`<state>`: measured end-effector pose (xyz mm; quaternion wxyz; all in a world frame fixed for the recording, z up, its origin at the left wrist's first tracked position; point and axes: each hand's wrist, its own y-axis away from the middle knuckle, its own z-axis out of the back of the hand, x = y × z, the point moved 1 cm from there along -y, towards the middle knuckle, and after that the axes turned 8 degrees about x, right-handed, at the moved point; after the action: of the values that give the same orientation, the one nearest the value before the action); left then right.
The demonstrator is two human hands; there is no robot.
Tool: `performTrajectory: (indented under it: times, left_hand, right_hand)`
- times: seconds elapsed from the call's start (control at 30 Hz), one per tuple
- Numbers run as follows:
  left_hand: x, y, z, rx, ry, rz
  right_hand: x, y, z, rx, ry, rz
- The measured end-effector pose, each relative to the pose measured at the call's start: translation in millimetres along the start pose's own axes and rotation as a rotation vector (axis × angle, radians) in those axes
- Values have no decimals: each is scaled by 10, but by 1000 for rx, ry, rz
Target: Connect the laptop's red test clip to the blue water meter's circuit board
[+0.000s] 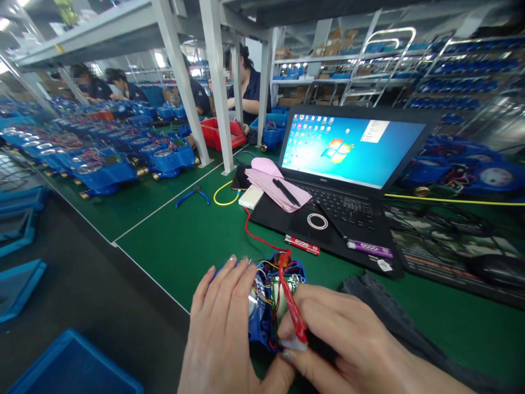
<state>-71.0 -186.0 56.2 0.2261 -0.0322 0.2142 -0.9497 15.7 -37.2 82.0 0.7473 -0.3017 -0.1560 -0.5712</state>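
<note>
My left hand (223,323) wraps around the left side of an opened blue water meter (268,298) with coloured wires and a small circuit board showing inside. My right hand (340,339) pinches a red probe (292,306) whose tip points down into the meter. From the probe, a red wire (256,232) runs back toward the laptop (348,169). Both hands sit at the near edge of the green bench (184,241).
On the open laptop lie a pink cloth (273,183) with a black pen, a white ring (317,221) and two probes. Blue pliers (192,195) and a yellow cable are on the bench. Rows of blue meters (102,153) fill the left. Other people work at the back.
</note>
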Motion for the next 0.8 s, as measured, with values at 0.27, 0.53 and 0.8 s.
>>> performTrajectory:
  times: [0.27,0.53,0.8]
  left_hand:
    - [40,-9,-26,-38,-35,-34]
    - [-47,4,39,67,96,72]
    - [-44,15,32,103,98,76]
  right_hand:
    - [-7,-52,33,-1,-18,8]
    - [-21,-89,39,42,-171,11]
    - [-167,-63,26,8,-736,-209]
